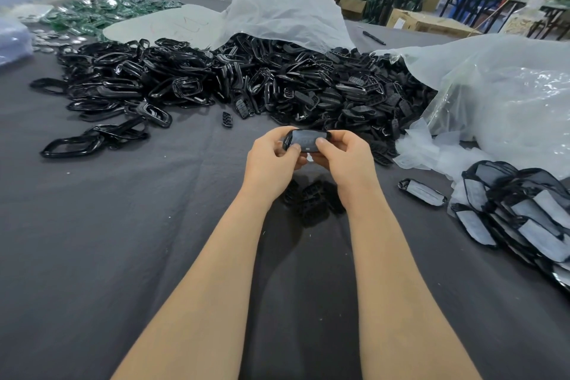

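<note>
Both my hands hold one black key-fob shell with a grey film on its face, above the middle of the dark cloth table. My left hand grips its left end, thumb on top. My right hand pinches its right end, thumb pressed on the grey film. A few black button pads lie on the cloth right under my wrists, partly hidden.
A big heap of glossy black frames and button pads spreads across the far table, spilling from white plastic bags. Film-covered shells are piled at the right, one lying apart. Green circuit boards lie far left, a pen far right.
</note>
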{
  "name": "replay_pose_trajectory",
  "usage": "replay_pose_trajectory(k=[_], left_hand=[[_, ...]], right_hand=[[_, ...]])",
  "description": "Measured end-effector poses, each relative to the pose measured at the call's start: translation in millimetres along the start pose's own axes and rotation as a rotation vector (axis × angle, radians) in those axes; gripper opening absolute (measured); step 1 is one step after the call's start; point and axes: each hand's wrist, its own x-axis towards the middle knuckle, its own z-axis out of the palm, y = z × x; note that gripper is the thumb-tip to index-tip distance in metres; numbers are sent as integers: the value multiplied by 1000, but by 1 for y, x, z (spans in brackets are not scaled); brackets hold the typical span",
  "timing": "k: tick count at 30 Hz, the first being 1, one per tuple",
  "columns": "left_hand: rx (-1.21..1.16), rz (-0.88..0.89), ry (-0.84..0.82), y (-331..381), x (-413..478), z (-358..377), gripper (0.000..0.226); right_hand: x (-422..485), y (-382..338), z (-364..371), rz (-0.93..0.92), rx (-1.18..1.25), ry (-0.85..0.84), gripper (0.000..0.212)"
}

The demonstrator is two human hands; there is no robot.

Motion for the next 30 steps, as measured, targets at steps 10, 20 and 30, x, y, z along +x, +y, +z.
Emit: replay_pose_trajectory(k=[10, 20, 30], left_hand=[[41, 41, 72, 2, -1, 0, 15], [20, 13, 162, 1, 0, 0, 21], [35, 8, 188, 2, -1, 0, 21]], right_hand=[[-1, -2, 1, -22, 5, 2, 6], [-6, -6, 4, -38, -4, -35, 15], [-8, -7, 4, -5, 19, -41, 13]])
